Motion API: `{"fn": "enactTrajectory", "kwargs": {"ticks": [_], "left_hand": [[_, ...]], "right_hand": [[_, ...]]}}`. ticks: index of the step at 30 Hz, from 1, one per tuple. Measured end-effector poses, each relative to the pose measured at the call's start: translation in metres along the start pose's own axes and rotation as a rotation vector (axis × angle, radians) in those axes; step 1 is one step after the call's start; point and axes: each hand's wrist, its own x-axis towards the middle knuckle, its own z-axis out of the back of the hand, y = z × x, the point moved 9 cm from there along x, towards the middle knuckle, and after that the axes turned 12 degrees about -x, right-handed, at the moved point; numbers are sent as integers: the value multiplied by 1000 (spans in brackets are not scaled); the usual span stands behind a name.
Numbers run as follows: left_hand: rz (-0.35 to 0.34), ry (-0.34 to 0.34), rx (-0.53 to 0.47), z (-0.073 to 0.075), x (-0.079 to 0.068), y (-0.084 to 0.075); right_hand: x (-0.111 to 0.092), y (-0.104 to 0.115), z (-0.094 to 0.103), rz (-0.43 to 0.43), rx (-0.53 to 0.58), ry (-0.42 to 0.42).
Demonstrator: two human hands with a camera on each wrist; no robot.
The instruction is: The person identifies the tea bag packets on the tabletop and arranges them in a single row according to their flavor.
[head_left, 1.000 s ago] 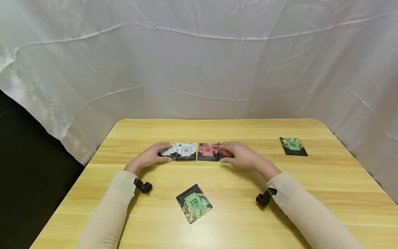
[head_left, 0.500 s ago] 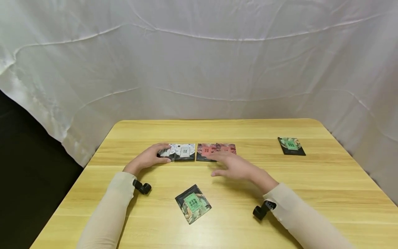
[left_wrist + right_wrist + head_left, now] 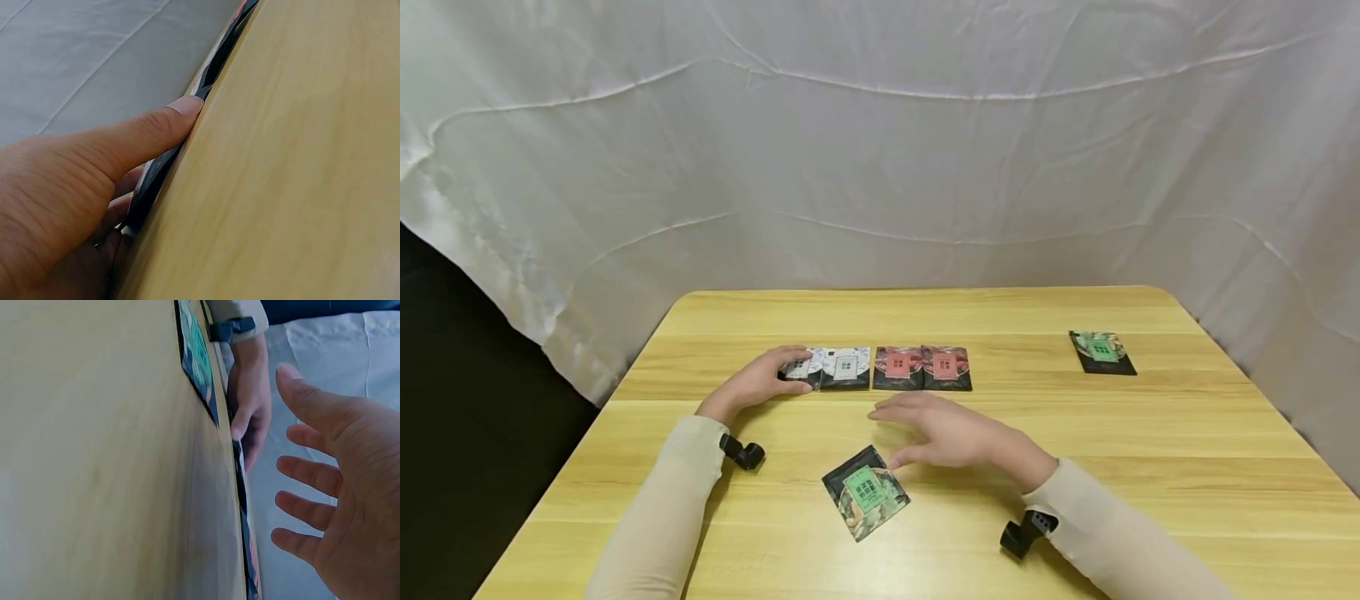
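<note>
Seemingly you're at pickup, right hand [image 3: 943,429] spread wide (left hand [image 3: 756,381] grips the leftmost white packet [image 3: 805,368]); pinch the nearest green packet [image 3: 865,493].

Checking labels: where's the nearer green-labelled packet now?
In the head view, the nearer green-labelled packet lies at lower centre, below-left of the right hand; the packet row is beyond.

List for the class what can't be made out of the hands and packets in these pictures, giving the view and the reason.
Head: part of the leftmost white packet, covered by the left hand.
Head: fine print on the near green-labelled packet, too small.
Head: the rest of the left sleeve, cut off by the bottom edge.
Left wrist: parts of the fingers, hidden behind the thumb.
</note>
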Motion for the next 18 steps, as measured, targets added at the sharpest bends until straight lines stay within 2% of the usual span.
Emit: {"fn": "enactTrajectory", "kwargs": {"ticks": [6,18], "left_hand": [[2,-3,-3,0,0,-1],[5,2,-13,0,1,-1]], "right_hand": [[1,24,-7,118,-16,40],[4,56,-24,265,-57,102]]}}
